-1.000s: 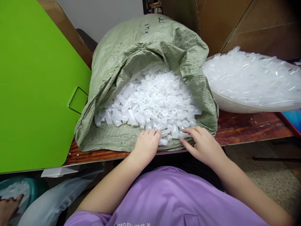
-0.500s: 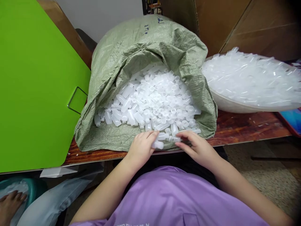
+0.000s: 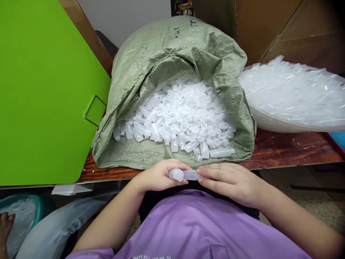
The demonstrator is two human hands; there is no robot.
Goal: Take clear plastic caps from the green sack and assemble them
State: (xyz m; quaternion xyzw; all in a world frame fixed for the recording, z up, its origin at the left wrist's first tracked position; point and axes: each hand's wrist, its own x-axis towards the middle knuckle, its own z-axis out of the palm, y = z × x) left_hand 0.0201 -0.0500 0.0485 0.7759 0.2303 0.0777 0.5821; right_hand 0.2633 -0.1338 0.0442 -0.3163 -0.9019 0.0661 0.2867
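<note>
My left hand (image 3: 157,176) is closed around small translucent plastic bottles. The end of one bottle (image 3: 177,175) points up at me, and a second bottle (image 3: 191,175) lies sideways between my hands. The fingers of my right hand (image 3: 233,181) are pressed together on the right end of that sideways bottle. Both hands are just in front of the table edge, close to my body. Beyond them, a green woven sack (image 3: 210,43) lies open towards me, and a heap of similar bottles (image 3: 185,115) spills onto its lower flap.
A large bowl (image 3: 280,125) heaped with clear plastic pieces stands to the right on the wooden table (image 3: 291,147). On the left is a green board (image 3: 48,93) with a wire handle. Another person's hand (image 3: 5,225) is by a green tub (image 3: 44,208) at lower left.
Both hands have drawn back from the sack's mouth towards my body, bringing bottles along. My right fingers have come together on a bottle. The other person's hand has shifted left.
</note>
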